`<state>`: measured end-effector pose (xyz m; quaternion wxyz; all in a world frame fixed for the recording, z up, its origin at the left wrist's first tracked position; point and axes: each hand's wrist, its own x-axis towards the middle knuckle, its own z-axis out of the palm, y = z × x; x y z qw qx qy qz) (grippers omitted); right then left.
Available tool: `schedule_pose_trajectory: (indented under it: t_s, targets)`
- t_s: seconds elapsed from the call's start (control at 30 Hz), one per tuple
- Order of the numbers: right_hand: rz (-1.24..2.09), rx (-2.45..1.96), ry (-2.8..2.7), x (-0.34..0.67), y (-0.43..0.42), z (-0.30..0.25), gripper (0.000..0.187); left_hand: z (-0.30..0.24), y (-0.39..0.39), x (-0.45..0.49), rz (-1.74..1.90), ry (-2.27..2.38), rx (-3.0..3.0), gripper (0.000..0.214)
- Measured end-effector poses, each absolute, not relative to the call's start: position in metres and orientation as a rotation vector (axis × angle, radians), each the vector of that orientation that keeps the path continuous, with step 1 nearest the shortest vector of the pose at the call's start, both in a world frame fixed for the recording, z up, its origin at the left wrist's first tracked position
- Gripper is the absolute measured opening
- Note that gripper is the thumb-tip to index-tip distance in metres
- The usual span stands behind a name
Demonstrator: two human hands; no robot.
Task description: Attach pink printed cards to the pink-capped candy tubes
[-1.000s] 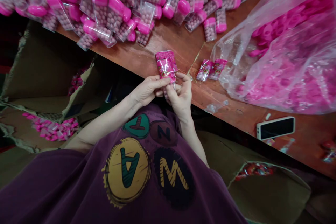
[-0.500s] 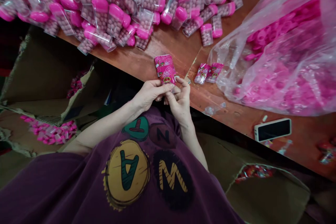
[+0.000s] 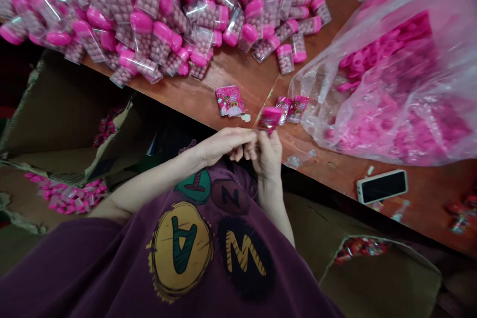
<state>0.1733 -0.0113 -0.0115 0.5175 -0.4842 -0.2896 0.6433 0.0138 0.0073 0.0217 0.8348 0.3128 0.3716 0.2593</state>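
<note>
My right hand [image 3: 269, 151] is at the table's front edge. Its thumb and fingers pinch a small pink printed wrapper [image 3: 271, 118], smeared by motion. Close beside it is my left hand [image 3: 229, 143], its fingers curled and their tips meeting the right hand; what they hold, if anything, is hidden. Just beyond my left hand lies a small stack of pink printed wrappers [image 3: 230, 101]. Two shiny pink packets [image 3: 298, 109] lie to the right, partly behind the held wrapper.
Clear tubes of pink balls with pink caps [image 3: 141, 35] are heaped along the back left. A plastic bag [image 3: 402, 104] of pink parts and a phone [image 3: 382, 187] are on the right. Cardboard boxes [image 3: 55, 104] stand below the table edge.
The pink wrapper has come off the stack and moved right in my right hand. My left hand has left the stack, which now lies uncovered on the table.
</note>
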Motion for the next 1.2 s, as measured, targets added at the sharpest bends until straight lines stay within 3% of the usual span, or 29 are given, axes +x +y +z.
schedule_pose_trajectory:
  t_s: [0.1,0.3,0.5,0.6,0.8,0.97,1.2]
  targets:
    - [1.368,-1.228,-0.595,0.194,0.000,-0.004,0.052,0.024,0.001,0.009,0.625,0.980,0.923,0.032]
    - [1.483,-1.385,-0.737,0.172,0.005,-0.004,0.056,0.008,0.013,-0.018,0.962,1.557,1.621,0.022]
    - [0.798,-1.664,-1.388,0.136,0.046,-0.023,0.036,-0.013,0.021,-0.023,0.833,1.635,1.823,0.029]
    - [0.857,-1.753,-1.495,0.137,0.065,-0.026,0.026,-0.016,0.020,-0.022,0.841,1.637,1.877,0.030]
    - [0.975,-1.656,-1.375,0.144,0.064,-0.029,0.028,-0.019,0.018,-0.024,0.812,1.650,1.961,0.030]
    - [1.053,-1.570,-1.193,0.152,0.058,-0.013,0.034,-0.001,0.024,-0.021,0.977,1.611,1.723,0.025]
    - [1.318,-1.423,-1.217,0.144,0.064,0.011,0.039,0.020,0.053,-0.004,1.113,1.181,0.712,0.036]
